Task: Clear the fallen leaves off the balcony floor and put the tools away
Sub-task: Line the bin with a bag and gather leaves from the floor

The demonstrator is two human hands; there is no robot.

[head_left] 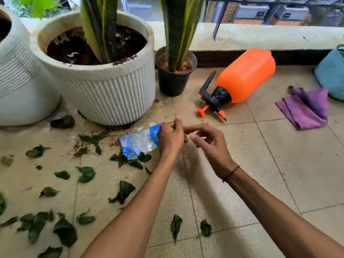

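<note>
Leaves (124, 191) lie scattered on the floor (279, 164) from six to nine o'clock; left hand (170, 139) pinches the plastic bag (138, 141) mouth; right hand's (208, 141) grip curled, contents indiscernible; judged: open bag wide first; sprayer (240, 79) at one o'clock.

Left hand (170, 139) gripping plastic packet (140, 141) above leaf-strewn tiles (279, 164)

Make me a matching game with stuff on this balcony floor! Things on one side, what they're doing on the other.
Things:
1. orange plastic sprayer bottle
2. purple folded cloth
3. blue-and-clear plastic bag
4. small black plastic pot

States:
A. gripped by the left hand
B. lying on its side
C. beside a blue woven basket
D. standing upright, holding a plant

Pairs: 1-B, 2-C, 3-A, 4-D
</note>
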